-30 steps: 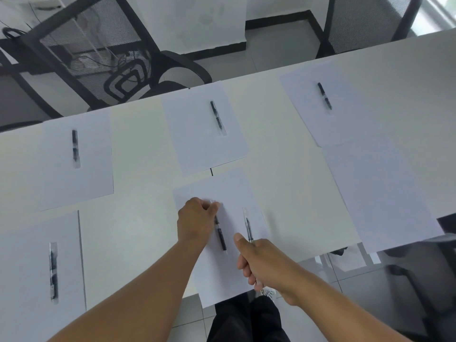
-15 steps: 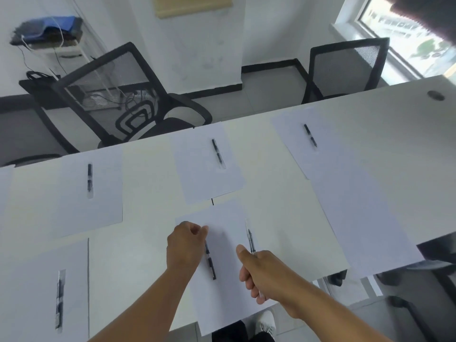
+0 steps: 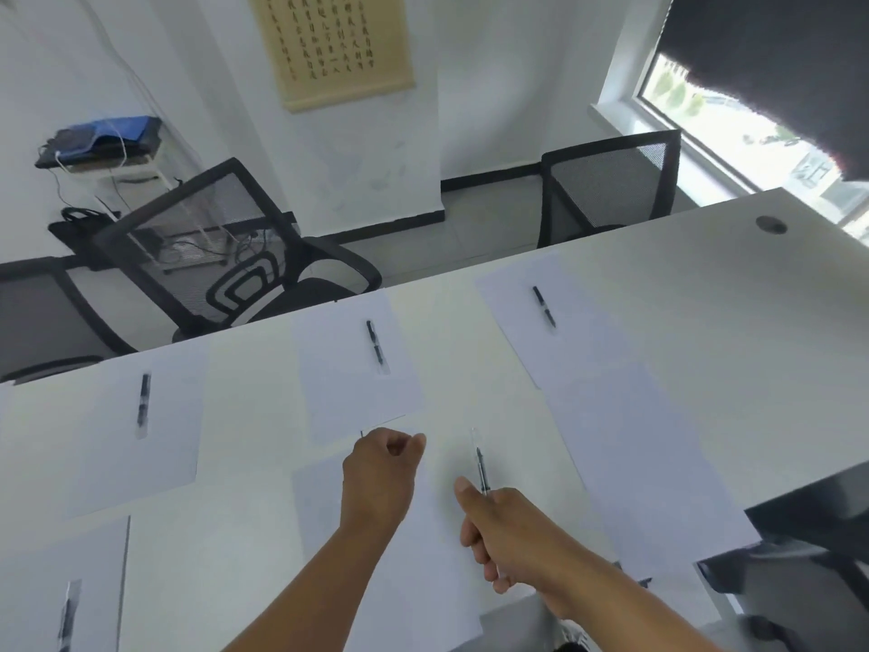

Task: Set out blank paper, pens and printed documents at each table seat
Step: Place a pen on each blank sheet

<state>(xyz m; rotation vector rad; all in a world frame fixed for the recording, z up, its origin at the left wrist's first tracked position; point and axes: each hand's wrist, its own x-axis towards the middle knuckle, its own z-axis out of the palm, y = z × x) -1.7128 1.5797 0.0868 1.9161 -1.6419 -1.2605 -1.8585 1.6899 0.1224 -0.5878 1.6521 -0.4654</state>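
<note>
White surface [image 3: 470,350] fills the frame, paper sheets each topped by a pen. At lower centre my right hand [image 3: 505,534] pinches a light, slick pen [image 3: 480,468] by its barrel; left hand [image 3: 381,477] curls, holding nothing I can see, over a flimsy sheet [image 3: 423,557]

We see white blank sheets [image 3: 357,369] lying flat on the table, most with a capped black pen [image 3: 375,345] resting lengthwise on top. One clear-barrelled pen [image 3: 480,465] sits in a right-hand grip, tip pointing away, over the nearest sheet [image 3: 423,557]; its print, if any, we cannot make out.
</note>
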